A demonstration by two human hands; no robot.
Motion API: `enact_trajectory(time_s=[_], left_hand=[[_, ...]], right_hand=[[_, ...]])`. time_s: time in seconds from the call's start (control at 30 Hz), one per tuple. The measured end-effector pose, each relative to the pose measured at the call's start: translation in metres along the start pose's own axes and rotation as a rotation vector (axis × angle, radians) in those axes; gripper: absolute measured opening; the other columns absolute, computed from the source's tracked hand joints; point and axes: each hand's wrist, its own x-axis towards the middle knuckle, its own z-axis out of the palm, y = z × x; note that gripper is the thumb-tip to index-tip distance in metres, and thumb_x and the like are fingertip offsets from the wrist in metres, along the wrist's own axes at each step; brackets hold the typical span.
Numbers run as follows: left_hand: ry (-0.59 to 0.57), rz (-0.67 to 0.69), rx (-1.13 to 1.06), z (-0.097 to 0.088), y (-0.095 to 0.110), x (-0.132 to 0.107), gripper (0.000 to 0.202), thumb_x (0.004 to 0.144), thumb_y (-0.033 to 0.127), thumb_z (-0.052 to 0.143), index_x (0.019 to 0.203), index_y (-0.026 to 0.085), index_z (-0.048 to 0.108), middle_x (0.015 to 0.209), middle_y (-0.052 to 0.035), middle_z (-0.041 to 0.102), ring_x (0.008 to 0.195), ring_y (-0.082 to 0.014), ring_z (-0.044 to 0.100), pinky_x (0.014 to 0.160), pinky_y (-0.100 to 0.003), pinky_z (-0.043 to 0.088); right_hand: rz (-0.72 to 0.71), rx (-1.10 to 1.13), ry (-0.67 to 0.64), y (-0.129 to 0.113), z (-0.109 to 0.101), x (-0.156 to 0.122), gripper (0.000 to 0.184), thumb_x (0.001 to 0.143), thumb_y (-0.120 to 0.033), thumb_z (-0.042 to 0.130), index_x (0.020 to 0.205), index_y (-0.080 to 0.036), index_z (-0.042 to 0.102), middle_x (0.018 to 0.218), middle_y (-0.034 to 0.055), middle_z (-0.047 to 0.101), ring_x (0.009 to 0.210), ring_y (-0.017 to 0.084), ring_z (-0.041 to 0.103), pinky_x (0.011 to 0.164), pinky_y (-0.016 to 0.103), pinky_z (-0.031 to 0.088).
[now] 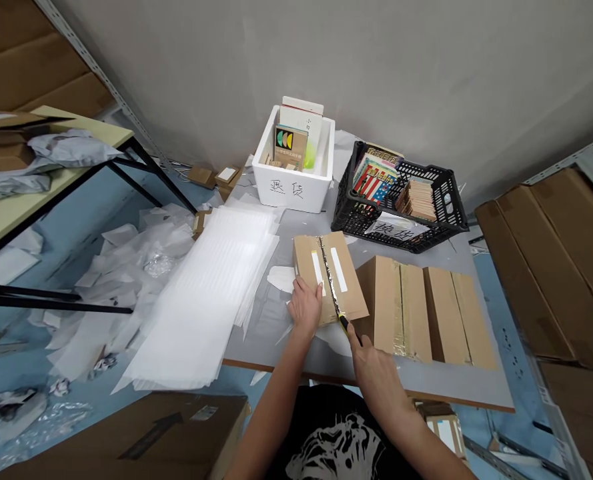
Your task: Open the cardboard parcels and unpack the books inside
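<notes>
A small cardboard box lies on the grey table, its centre seam taped and two white strips on top. My left hand rests on the box's near left corner with fingers curled against it, pinning it down. My right hand is closed round a yellow and black utility knife. The knife's tip sits at the near end of the box's seam. A row of taller cardboard boxes stands just right of the small box.
A stack of white foam sheets overhangs the table's left edge. A white foam bin with books and a black crate with books stand at the back. Torn wrapping litters the blue floor at left. Large cartons flank the table.
</notes>
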Motion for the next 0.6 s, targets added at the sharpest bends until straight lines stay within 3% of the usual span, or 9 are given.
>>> enact_trajectory(time_s=[0.27,0.4,0.5,0.6], left_hand=[[0.02,-0.004,0.013,0.005,-0.001,0.003,0.062,0.092,0.05,0.032,0.133,0.005,0.038,0.115,-0.0213,0.058,0.095,-0.0289,0.064,0.067,-0.036,0.052],[0.039,0.007,0.006,0.008,-0.003,0.001,0.063,0.092,0.05,0.033,0.134,0.002,0.038,0.114,-0.0218,0.059,0.092,-0.0293,0.064,0.067,-0.037,0.052],[0.047,0.029,0.035,0.005,-0.003,0.001,0.068,0.092,0.05,0.032,0.137,0.0,0.034,0.12,-0.0251,0.056,0.094,-0.0307,0.063,0.068,-0.039,0.053],[0.096,0.103,0.116,-0.009,0.003,0.016,0.072,0.09,0.049,0.036,0.142,-0.001,0.027,0.136,-0.0288,0.044,0.111,-0.0361,0.054,0.078,-0.045,0.051]], right_hand=[[-0.025,-0.029,0.056,-0.002,0.004,-0.015,0.067,0.074,0.01,0.044,0.138,-0.013,0.043,0.089,0.011,0.066,0.056,0.016,0.066,0.047,0.023,0.049],[0.001,0.047,0.079,0.009,0.012,-0.023,0.069,0.073,0.01,0.043,0.137,-0.014,0.044,0.088,0.0108,0.067,0.056,0.017,0.066,0.048,0.024,0.048],[0.033,0.306,0.18,0.03,0.024,-0.029,0.058,0.083,-0.002,0.042,0.138,-0.018,0.041,0.088,0.0099,0.068,0.059,0.019,0.067,0.051,0.026,0.049],[0.09,0.876,0.337,0.045,0.04,-0.023,0.042,0.094,-0.03,0.036,0.135,-0.019,0.04,0.093,0.0098,0.067,0.063,0.019,0.065,0.057,0.029,0.051]])
